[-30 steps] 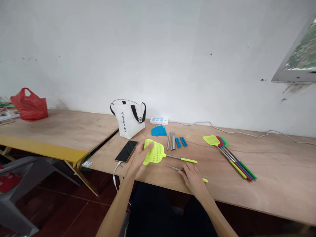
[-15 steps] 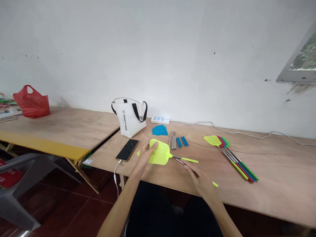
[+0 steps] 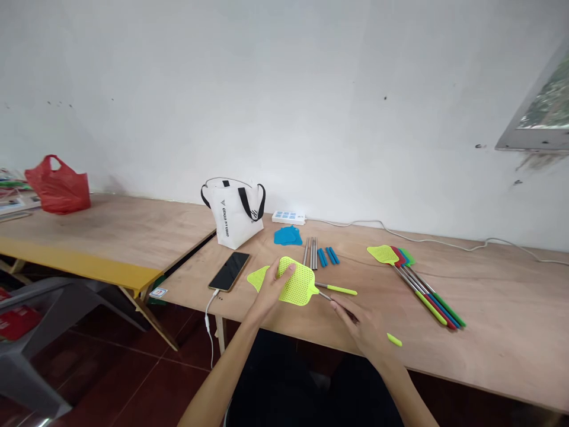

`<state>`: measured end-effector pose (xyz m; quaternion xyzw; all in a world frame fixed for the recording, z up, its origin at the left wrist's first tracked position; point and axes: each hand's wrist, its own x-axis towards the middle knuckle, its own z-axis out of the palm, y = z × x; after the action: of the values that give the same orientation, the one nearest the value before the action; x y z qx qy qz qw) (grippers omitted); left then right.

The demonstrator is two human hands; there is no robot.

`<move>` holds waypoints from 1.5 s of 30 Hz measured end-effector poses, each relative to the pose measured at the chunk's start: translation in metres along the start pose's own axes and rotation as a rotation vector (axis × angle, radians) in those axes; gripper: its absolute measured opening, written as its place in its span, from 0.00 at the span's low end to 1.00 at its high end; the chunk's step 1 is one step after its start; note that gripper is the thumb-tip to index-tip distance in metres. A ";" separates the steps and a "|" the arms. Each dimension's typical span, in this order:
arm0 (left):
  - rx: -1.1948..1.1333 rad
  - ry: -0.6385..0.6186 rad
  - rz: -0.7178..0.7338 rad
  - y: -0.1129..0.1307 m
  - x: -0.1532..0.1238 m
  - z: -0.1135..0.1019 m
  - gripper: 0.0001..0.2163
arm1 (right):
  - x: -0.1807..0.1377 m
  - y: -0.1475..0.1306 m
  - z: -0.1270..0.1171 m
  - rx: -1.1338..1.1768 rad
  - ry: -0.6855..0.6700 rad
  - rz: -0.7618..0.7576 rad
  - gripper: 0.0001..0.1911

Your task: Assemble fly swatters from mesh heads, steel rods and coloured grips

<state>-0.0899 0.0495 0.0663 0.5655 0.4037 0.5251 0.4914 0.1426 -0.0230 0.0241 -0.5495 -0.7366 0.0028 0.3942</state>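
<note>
Pinched in my left hand (image 3: 271, 289) is a yellow-green perforated fly swatter head (image 3: 299, 282), its neck pointing right. My right hand (image 3: 358, 320) grips a thin metal rod (image 3: 325, 295), whose end meets that neck; how deep it sits I cannot tell. Behind them lies another yellow-green fly swatter (image 3: 256, 276), partly covered, with its yellow handle (image 3: 342, 289) sticking out to the right. A loose yellow handle grip (image 3: 394, 340) rests on the table just right of my right wrist.
Blue swatter heads (image 3: 288, 235), metal rods (image 3: 313, 254) and blue grips (image 3: 331, 255) lie farther back. Several finished swatters (image 3: 427, 290) are at right. A phone (image 3: 229, 271) with cable, a white bag (image 3: 235, 216) and a power strip (image 3: 288, 217) stand left and behind.
My left hand has moved right and slightly down with the swatter head. The rod's end, apart from the neck before, now meets it. More of the swatter underneath shows.
</note>
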 end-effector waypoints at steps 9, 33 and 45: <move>0.190 -0.077 0.123 -0.008 -0.006 0.015 0.16 | -0.003 0.011 0.003 -0.228 0.018 -0.175 0.23; 1.246 -0.079 -0.134 -0.037 0.021 -0.079 0.24 | -0.008 0.024 0.038 -0.129 -0.246 -0.221 0.27; 1.172 0.032 -0.137 -0.035 0.027 -0.094 0.36 | -0.007 0.058 0.037 -0.313 -0.054 -0.054 0.21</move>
<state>-0.1774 0.0947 0.0342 0.7074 0.6694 0.1901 0.1239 0.1683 0.0103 -0.0311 -0.5838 -0.7530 -0.1078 0.2837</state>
